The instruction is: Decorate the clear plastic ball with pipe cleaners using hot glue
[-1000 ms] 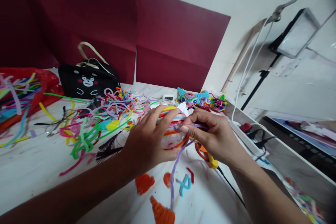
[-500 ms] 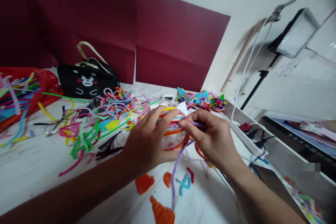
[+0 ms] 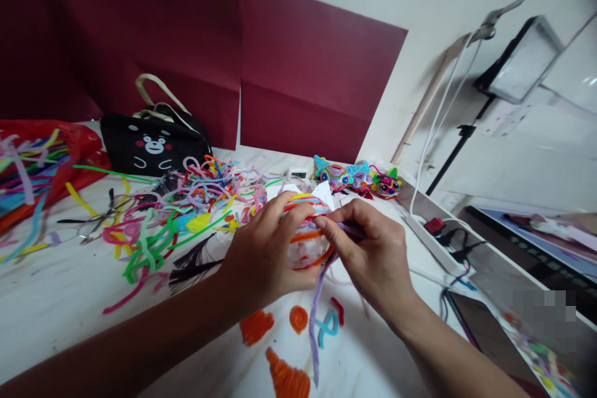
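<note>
My left hand [image 3: 268,245] is wrapped round a clear, rounded body [image 3: 308,252] banded with yellow, red, orange and blue pipe cleaners. At its right side my right hand [image 3: 370,245] pinches a purple pipe cleaner [image 3: 316,329], whose loose end hangs down over the table. Below the hands lie an orange coiled disc [image 3: 298,319], two orange pipe-cleaner pieces, one a pointed shape [image 3: 288,374] and one an irregular patch [image 3: 256,326], a light-blue twisted piece [image 3: 328,326] and a short red bit [image 3: 337,311].
A tangle of coloured pipe cleaners [image 3: 153,230] with glasses [image 3: 96,221] spreads left. Behind stand a black bag [image 3: 153,146] and finished colourful fish-like figures [image 3: 338,177]. A red bag [image 3: 88,143] is far left. On the right are a power strip [image 3: 431,242] and a phone [image 3: 489,336].
The purple pipe cleaner's hanging end has swung slightly right. My right hand has shifted slightly at the banded body's side, while my left hand keeps its hold.
</note>
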`<state>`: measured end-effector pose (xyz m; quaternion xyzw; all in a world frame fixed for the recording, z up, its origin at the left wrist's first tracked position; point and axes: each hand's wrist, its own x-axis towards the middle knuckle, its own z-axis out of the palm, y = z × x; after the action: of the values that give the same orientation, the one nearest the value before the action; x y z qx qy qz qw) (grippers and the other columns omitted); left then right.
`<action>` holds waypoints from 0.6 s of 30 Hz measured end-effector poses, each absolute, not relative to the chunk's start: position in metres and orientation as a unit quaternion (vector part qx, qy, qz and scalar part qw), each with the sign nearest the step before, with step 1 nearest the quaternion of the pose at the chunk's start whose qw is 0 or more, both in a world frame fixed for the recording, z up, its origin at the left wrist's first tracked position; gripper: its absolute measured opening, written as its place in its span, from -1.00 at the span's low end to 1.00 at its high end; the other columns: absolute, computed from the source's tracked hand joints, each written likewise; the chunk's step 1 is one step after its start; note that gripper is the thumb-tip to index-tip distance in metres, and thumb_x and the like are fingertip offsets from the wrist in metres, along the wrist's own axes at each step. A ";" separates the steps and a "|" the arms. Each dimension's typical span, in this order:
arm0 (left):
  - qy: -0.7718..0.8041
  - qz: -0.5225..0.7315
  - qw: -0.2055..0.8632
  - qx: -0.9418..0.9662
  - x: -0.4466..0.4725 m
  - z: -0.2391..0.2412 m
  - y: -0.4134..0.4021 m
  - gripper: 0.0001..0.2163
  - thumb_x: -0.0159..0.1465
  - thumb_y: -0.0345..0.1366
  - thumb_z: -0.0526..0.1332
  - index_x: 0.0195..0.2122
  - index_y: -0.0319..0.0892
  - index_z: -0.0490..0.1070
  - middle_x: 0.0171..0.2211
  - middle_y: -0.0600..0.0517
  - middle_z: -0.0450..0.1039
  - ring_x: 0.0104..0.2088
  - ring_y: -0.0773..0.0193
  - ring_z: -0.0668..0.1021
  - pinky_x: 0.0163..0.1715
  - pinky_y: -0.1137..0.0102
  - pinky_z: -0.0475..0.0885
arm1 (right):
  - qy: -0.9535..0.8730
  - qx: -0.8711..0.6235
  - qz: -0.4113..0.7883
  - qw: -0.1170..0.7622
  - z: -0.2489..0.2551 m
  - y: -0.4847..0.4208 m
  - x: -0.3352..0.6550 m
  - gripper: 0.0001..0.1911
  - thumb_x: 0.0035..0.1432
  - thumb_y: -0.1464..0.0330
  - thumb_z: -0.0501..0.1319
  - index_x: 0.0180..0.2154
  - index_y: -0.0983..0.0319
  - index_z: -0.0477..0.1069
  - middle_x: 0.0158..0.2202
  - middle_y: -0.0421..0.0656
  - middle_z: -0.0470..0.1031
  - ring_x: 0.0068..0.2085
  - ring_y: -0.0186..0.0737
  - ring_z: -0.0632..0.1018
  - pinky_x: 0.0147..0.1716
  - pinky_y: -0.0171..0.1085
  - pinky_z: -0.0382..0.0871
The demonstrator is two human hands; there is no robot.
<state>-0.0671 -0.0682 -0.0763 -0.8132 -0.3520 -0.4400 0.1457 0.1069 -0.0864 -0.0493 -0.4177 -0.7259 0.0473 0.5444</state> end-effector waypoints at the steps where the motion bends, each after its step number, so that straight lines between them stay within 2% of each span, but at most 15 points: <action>1: -0.354 -0.439 0.143 -0.813 -0.067 -0.077 -0.068 -0.32 -0.01 -0.18 0.44 0.10 -0.08 0.17 0.13 -0.28 0.40 0.04 -0.14 0.60 -0.16 0.13 0.62 | -0.724 -0.418 0.049 0.547 -0.049 -0.086 0.107 -0.83 0.23 0.35 0.32 -0.42 0.20 0.44 -0.49 -0.25 0.50 -0.48 -0.35 0.46 -0.45 -0.35 0.32; 8: -0.339 -0.457 0.112 -0.815 -0.066 -0.080 -0.068 -0.33 -0.03 -0.22 0.46 0.08 -0.08 0.19 0.12 -0.29 0.40 -0.07 -0.10 0.64 -0.22 0.10 0.63 | -0.702 -0.414 0.112 0.569 -0.050 -0.085 0.107 -0.89 0.20 0.32 0.35 -0.33 0.20 0.47 -0.39 -0.21 0.57 -0.41 -0.32 0.54 -0.39 -0.34 0.40; 18: -0.304 -0.480 0.093 -0.817 -0.066 -0.085 -0.062 -0.39 0.02 -0.22 0.41 0.07 -0.10 0.19 0.11 -0.33 0.39 -0.05 -0.19 0.63 -0.23 0.01 0.63 | -0.691 -0.443 0.137 0.555 -0.045 -0.087 0.106 -0.84 0.18 0.32 0.34 -0.41 0.21 0.45 -0.52 -0.28 0.45 -0.50 -0.41 0.43 -0.50 -0.40 0.29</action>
<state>-0.0656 -0.0618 -0.0849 -0.8175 -0.3044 -0.4801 0.0928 0.1057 -0.0867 -0.0454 -0.4427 -0.6910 0.1374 0.5547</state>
